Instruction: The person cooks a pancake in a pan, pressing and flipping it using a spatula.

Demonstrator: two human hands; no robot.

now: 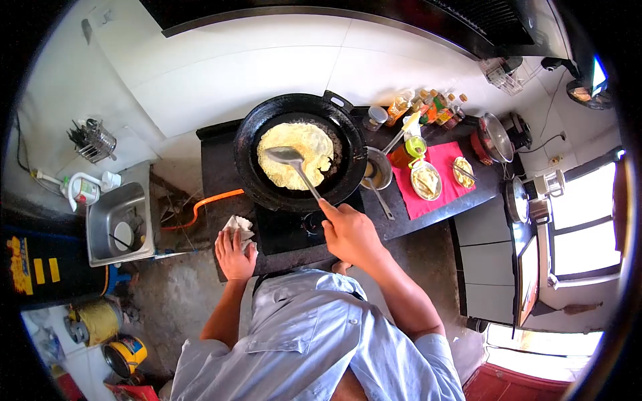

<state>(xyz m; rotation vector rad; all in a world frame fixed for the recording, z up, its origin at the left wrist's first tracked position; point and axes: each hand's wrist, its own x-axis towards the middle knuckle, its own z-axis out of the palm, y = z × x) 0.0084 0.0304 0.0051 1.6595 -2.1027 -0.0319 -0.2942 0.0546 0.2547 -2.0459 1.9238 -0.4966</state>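
Observation:
My right hand point(352, 232) is wrapped round the wooden handle of a metal spatula point(286, 156). The spatula's blade rests on a pale yellow pancake point(281, 137) spread in a large black wok point(249, 150). The wok sits over the dark stove, with one loop handle at its far right. At the counter's front edge, left of the stove, my left hand point(233, 254) lies with fingers spread on a crumpled whitish cloth point(239, 226). Part of the cloth is hidden under the fingers.
Right of the wok stands a metal pot point(386, 164) with a ladle point(382, 202) in it. A red cloth point(419, 205) carries a bowl point(426, 182) and a plate of food point(463, 172). Several bottles point(441, 107) stand behind. An orange hose point(204, 202) and a sink point(100, 250) lie left.

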